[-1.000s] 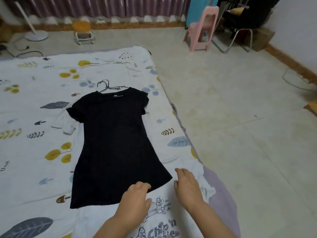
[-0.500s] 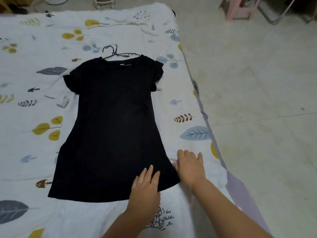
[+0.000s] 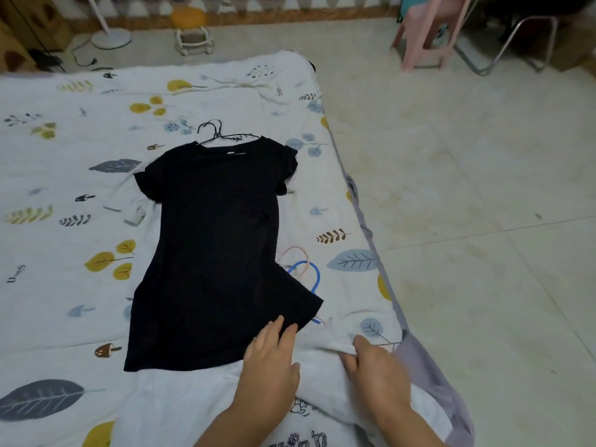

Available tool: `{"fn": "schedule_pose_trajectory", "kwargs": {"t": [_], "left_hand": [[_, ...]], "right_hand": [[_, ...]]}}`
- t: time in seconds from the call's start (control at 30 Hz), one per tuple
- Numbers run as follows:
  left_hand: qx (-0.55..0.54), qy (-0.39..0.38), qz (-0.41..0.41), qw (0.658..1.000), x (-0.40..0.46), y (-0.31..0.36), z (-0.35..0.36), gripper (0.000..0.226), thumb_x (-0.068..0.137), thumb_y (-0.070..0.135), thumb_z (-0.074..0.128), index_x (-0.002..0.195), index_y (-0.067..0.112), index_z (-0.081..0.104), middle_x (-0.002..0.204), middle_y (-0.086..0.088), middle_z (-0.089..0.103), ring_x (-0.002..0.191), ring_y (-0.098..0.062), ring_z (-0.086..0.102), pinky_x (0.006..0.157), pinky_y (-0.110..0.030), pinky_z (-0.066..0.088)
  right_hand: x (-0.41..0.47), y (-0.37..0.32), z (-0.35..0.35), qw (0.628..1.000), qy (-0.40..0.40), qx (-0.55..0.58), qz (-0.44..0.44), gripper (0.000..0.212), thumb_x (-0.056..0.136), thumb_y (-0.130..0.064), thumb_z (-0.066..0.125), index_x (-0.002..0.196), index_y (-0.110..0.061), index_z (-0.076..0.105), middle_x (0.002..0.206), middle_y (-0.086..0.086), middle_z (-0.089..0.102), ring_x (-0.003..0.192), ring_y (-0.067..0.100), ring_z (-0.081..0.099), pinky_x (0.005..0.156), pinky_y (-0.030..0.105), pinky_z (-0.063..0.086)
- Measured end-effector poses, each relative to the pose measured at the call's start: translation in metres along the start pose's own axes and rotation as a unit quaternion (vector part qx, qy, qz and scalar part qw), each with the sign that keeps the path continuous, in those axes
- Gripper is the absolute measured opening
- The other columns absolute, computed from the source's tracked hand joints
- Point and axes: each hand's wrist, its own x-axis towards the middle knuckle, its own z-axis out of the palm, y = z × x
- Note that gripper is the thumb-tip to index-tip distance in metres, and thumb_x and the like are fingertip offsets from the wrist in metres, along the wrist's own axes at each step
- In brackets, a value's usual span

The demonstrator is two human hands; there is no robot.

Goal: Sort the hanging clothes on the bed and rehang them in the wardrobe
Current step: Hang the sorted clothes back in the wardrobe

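Head view: our left hand (image 3: 271,366) lies flat, open on the black dress (image 3: 213,253) hem. Our right hand (image 3: 377,369) pinches the white garment (image 3: 322,375) on the bed (image 3: 48,150).

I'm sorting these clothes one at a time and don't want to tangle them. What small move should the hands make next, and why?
Probably lift the white garment clear, toward the person. The right hand pinches a fold of it, and the left hand lies flat across the hem of the black dress, pinning it. Blue and pink hanger hooks show beside the dress, so lifting slowly should avoid snagging.
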Motion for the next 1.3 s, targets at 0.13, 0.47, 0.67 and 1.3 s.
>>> {"fn": "schedule_pose_trajectory", "kwargs": {"t": [0.13,0.47,0.67,1.3], "left_hand": [[-0.012,0.039,0.019,0.999,-0.026,0.005,-0.026,0.059,0.096,0.024,0.037,0.147,0.027,0.009,0.151,0.003,0.01,0.141,-0.012,0.008,0.114,-0.022,0.007],[-0.075,0.129,0.133,0.98,-0.118,0.006,-0.098,0.041,0.098,0.036,0.037,0.137,0.028,0.033,0.135,0.014,0.035,0.129,-0.006,0.028,0.111,-0.026,0.019],[-0.198,0.188,0.223,0.936,-0.186,0.038,-0.144,0.03,0.097,0.033,0.036,0.099,0.019,0.062,0.092,0.008,0.064,0.097,-0.014,0.054,0.103,-0.035,0.032],[-0.426,0.014,0.406,0.809,-0.415,0.191,-0.186,0.025,0.096,0.015,0.045,0.074,0.021,0.056,0.057,0.006,0.063,0.069,-0.016,0.062,0.078,-0.041,0.052]], "right_hand": [[-0.046,-0.005,-0.019,0.999,0.034,0.019,0.016,0.023,0.095,-0.047,0.034,0.094,-0.027,0.046,0.1,0.001,0.065,0.101,0.025,0.059,0.061,0.03,0.03],[-0.187,-0.038,-0.067,0.984,0.169,0.038,0.047,0.027,0.094,-0.047,0.039,0.108,-0.027,0.052,0.107,-0.001,0.065,0.1,0.022,0.06,0.064,0.03,0.034],[-0.278,-0.061,-0.11,0.968,0.241,0.005,0.062,0.03,0.093,-0.053,0.032,0.084,-0.025,0.036,0.098,0.003,0.066,0.098,0.025,0.059,0.063,0.031,0.027],[-0.553,-0.023,-0.169,0.923,0.291,0.192,0.163,0.035,0.078,-0.04,0.058,0.06,-0.019,0.037,0.055,-0.005,0.044,0.056,0.009,0.035,0.054,0.027,0.027]]}}
